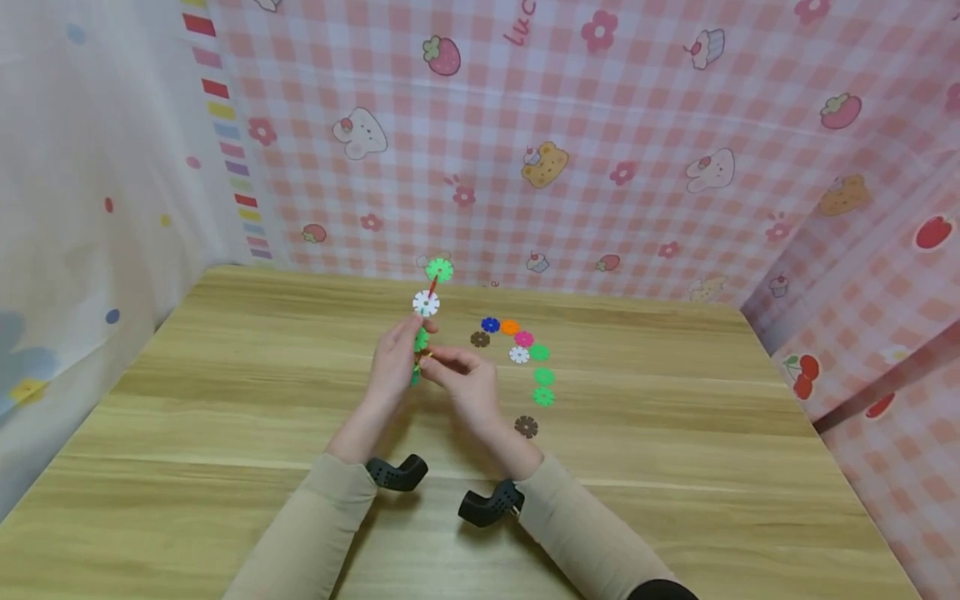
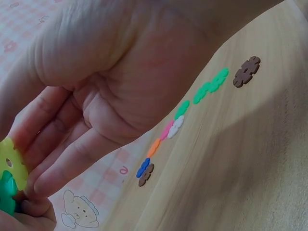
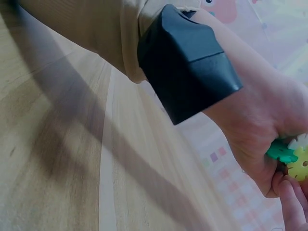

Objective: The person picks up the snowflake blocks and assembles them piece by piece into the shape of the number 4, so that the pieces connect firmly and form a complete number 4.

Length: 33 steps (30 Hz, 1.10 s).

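A chain of slotted plastic snowflake discs stands up from my left hand (image 1: 390, 354). At its top is a green disc (image 1: 439, 270). Below come a red disc (image 1: 432, 286) seen edge-on and a white disc (image 1: 426, 303). My left hand grips the chain lower down, by another green disc (image 1: 422, 339). Close beside it, my right hand (image 1: 467, 385) pinches a yellow disc (image 2: 13, 166) at the chain's lower part. A teal disc (image 2: 6, 192) overlaps the yellow one in the left wrist view. Fingers hide part of the joins.
Loose discs lie in a curved row on the wooden table (image 1: 637, 500), right of my hands: blue (image 1: 491, 325), orange (image 1: 510, 327), pink (image 1: 524, 339), white (image 1: 519, 355), several green (image 1: 543, 377) and two brown (image 1: 527, 427). A pink checked cloth (image 1: 487, 167) hangs behind.
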### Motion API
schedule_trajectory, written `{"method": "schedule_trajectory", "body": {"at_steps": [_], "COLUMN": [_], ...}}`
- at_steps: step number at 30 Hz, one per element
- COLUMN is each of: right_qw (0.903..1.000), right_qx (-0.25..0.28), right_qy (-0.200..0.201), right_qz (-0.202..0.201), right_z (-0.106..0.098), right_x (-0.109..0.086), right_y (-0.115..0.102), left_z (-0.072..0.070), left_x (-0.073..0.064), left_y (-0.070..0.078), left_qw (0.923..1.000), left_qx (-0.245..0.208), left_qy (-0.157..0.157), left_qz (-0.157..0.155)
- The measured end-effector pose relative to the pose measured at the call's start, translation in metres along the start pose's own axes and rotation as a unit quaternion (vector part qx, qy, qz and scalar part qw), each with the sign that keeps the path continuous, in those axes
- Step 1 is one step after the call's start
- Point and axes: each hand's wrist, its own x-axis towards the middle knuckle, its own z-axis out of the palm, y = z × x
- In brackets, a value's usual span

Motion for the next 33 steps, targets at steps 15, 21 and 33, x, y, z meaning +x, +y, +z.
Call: {"method": "schedule_trajectory", "body": {"at_steps": [15,21,33], "right_qw": [0.9987,0.9987,0.9946], "right_qx": [-0.022,0.027,0.092], "right_qy": [0.031,0.044,0.047], "right_qz": [-0.034,0.001,-0.002], "right_z": [0.012,0.011,0.009], "right_x": [-0.015,-0.010,-0.006], "right_y": [-0.025,-0.006,-0.001], "left_z": [0.001,0.002,0.002], "left_x": [-0.002,-0.003,-0.002], "left_y": [0.001,0.002,0.008], "left_qw": [0.9998,0.9997,0.9997], "left_qx": [0.010,0.008,-0.001], "left_qy": [0.016,0.024,0.020], "left_qz": [0.000,-0.005,0.014]}}
